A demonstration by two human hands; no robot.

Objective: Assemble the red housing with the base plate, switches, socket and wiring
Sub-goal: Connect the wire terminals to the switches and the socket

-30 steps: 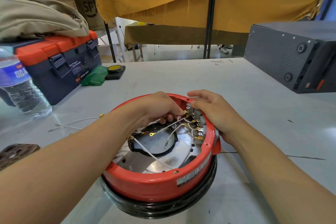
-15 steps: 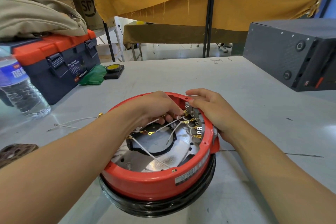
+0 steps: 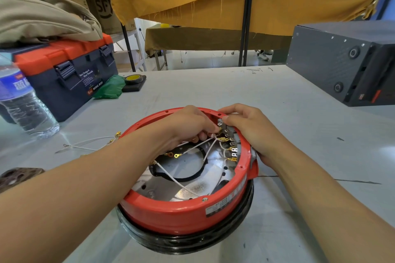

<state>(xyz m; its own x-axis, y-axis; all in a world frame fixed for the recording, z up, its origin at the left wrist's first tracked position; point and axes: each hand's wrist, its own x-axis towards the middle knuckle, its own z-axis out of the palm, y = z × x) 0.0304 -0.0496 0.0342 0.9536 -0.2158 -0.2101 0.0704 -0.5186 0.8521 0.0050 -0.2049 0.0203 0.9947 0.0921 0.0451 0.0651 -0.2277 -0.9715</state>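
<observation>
White wire (image 3: 196,145) pinched in left hand (image 3: 188,126) could slip off its terminal if tugged, while right hand (image 3: 250,128) grips the switch block (image 3: 226,130).

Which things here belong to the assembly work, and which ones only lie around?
Job: red housing, white wires, switch block, loose wires.
Lying about: toolbox, water bottle, tape roll, black case.

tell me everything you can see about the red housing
The red housing is a round, glossy ring, open side up, sitting on a black ring on the grey table. A label strip is on its near wall. Inside are a silvery plate, white wires with brass terminals and grey switch blocks. The left hand works inside it; the right hand grips its far right rim.
</observation>
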